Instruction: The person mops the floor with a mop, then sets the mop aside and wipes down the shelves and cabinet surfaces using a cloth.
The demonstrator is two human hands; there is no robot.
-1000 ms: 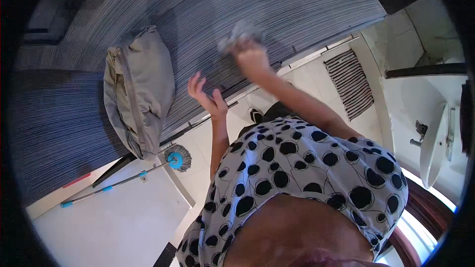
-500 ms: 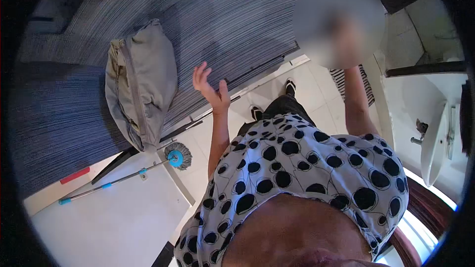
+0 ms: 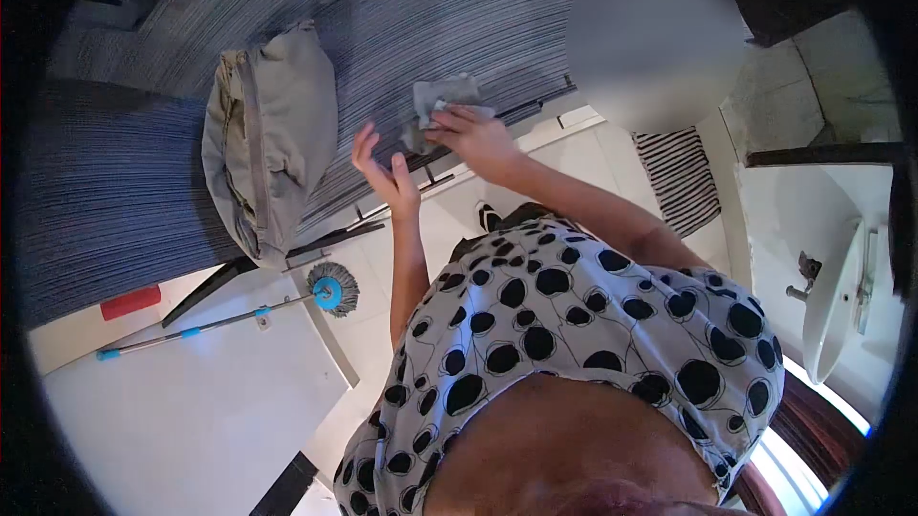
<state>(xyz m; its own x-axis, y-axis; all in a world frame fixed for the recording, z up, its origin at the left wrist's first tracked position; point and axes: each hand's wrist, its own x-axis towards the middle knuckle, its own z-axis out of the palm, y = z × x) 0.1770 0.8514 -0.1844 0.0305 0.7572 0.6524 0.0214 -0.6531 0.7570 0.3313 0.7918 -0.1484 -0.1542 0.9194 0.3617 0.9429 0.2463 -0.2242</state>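
My right hand (image 3: pixel 481 143) reaches across in front of my body, its fingers closed on a small grey-green cloth (image 3: pixel 447 91). Part of the cloth sticks out beyond the fingertips, and another fold hangs below them. Just left of it, my left hand (image 3: pixel 387 179) is raised with the thumb and fingers apart and nothing in it. A small gap separates that hand from the cloth. Behind both hands lies a dark blue-grey striped surface (image 3: pixel 382 47) with black handles along its edge.
A beige-grey zipped bag (image 3: pixel 296 105) is against the striped surface at left. A mop (image 3: pixel 330 294) with blue fittings lies near a white panel (image 3: pixel 220 401). At right are a washbasin (image 3: pixel 832 301) with a tap and a striped mat (image 3: pixel 677 181) on the tiled floor (image 3: pixel 607 167).
My right hand has come from the blurred patch at upper right to beside my left hand, and the cloth is now visible in it. My left hand has shifted slightly left.
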